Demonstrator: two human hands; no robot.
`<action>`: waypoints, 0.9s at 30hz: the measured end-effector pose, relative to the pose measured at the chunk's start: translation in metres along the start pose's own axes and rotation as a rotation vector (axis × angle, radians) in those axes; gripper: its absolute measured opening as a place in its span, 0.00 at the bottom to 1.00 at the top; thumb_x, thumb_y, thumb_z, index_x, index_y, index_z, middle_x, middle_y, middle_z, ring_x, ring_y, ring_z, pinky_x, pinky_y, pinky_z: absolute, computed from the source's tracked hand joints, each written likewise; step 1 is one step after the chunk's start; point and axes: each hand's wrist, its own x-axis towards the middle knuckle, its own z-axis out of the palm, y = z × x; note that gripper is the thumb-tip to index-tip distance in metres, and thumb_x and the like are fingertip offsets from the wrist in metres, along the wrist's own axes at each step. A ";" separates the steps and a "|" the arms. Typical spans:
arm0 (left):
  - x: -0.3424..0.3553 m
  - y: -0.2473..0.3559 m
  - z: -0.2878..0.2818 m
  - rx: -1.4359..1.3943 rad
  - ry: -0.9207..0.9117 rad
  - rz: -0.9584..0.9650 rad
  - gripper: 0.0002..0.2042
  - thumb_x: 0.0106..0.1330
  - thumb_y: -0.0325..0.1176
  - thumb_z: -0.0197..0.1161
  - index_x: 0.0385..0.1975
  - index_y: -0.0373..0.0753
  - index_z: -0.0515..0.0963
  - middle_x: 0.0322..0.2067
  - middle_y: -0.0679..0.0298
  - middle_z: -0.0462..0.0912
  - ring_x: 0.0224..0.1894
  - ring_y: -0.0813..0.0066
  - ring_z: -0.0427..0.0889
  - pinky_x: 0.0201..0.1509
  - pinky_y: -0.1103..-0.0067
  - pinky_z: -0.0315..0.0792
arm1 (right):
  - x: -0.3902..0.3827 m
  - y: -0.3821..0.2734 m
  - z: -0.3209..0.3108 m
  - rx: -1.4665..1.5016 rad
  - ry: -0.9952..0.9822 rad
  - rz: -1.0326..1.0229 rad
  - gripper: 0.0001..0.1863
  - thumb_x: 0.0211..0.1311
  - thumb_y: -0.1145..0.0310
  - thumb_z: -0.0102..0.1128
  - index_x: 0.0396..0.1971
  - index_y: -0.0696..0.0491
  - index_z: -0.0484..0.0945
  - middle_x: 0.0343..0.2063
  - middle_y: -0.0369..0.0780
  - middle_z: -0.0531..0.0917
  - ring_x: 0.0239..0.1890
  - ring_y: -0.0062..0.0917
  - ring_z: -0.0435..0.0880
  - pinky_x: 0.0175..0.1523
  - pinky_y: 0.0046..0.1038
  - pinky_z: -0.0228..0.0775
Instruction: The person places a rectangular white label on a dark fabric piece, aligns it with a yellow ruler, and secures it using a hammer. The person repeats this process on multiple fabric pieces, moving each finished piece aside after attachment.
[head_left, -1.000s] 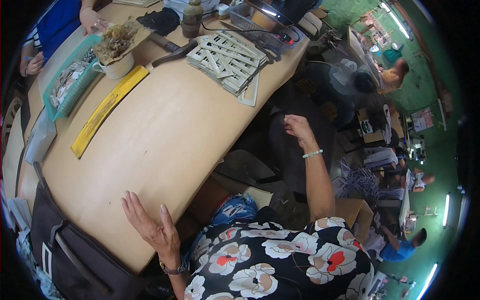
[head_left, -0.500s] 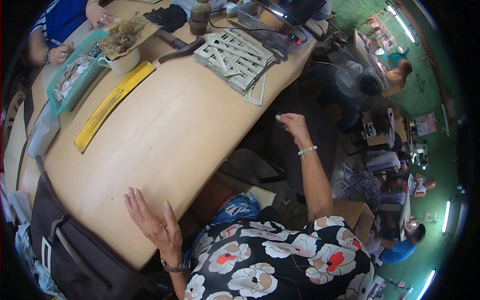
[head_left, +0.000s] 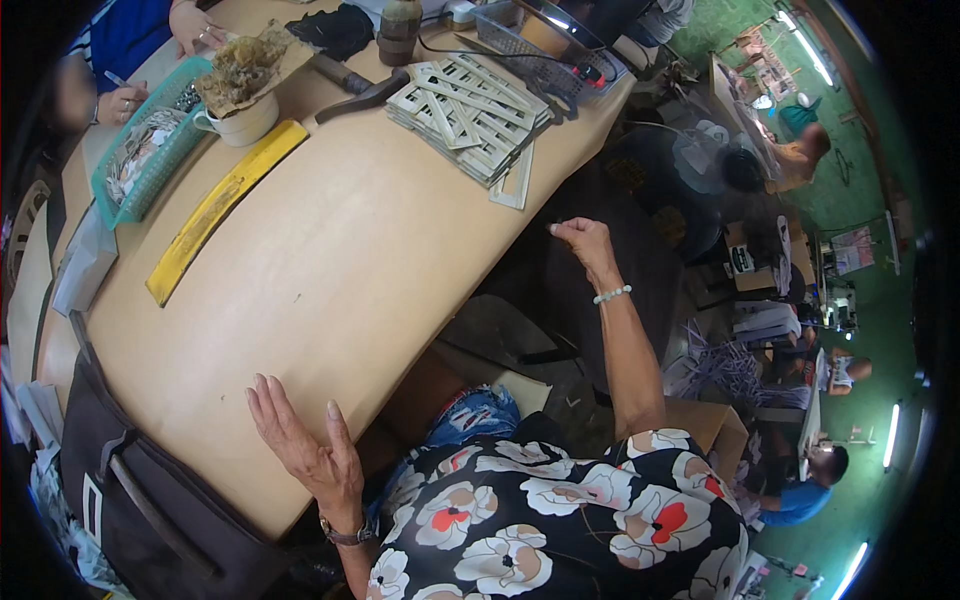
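Observation:
My left hand point(head_left: 305, 440) rests near the front edge of the tan-covered table point(head_left: 330, 270), fingers stretched out and thumb apart, holding nothing. Past the table's right edge, in the air over a dark surface, is my right hand point(head_left: 587, 248). Its fingers are curled and pinched against the thumb; whatever may be between them is too small or hidden to make out. A long yellow strip point(head_left: 228, 212) lies on the table beyond my left hand. Toward the far right corner sits a pile of pale slotted templates point(head_left: 470, 115), the tabletop thing nearest my right hand.
A teal basket point(head_left: 150, 150) of small parts and a white mug point(head_left: 243, 122) topped with a brownish clump stand far left. Behind are a hammer point(head_left: 350, 85), a brown bottle point(head_left: 399, 32) and a grey basket point(head_left: 520, 45). A dark bag point(head_left: 150, 480) hangs left; a co-worker's hand point(head_left: 122, 103) holds a pen.
My right hand has risen very slightly in the picture, still pinched. My left hand has stayed in place on the table.

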 end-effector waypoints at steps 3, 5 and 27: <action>0.000 -0.001 0.000 0.005 -0.004 -0.003 0.30 0.63 0.33 0.57 0.65 0.33 0.58 0.65 0.49 0.58 0.69 0.48 0.52 0.69 0.58 0.48 | 0.000 -0.001 0.000 0.019 -0.037 0.016 0.09 0.49 0.69 0.69 0.22 0.59 0.81 0.18 0.32 0.78 0.21 0.13 0.72 0.27 0.18 0.62; 0.000 -0.001 0.000 0.009 -0.006 -0.004 0.30 0.63 0.32 0.57 0.65 0.33 0.58 0.65 0.49 0.58 0.69 0.48 0.52 0.69 0.58 0.48 | -0.001 -0.001 0.000 0.043 -0.065 0.027 0.09 0.51 0.68 0.68 0.22 0.59 0.81 0.18 0.32 0.78 0.21 0.13 0.72 0.27 0.18 0.62; 0.000 0.001 0.000 0.014 -0.005 0.006 0.28 0.65 0.29 0.54 0.65 0.35 0.58 0.67 0.52 0.57 0.71 0.53 0.49 0.71 0.62 0.46 | -0.002 0.002 0.000 0.137 -0.046 0.081 0.06 0.51 0.70 0.61 0.24 0.57 0.80 0.20 0.34 0.78 0.22 0.15 0.74 0.29 0.18 0.65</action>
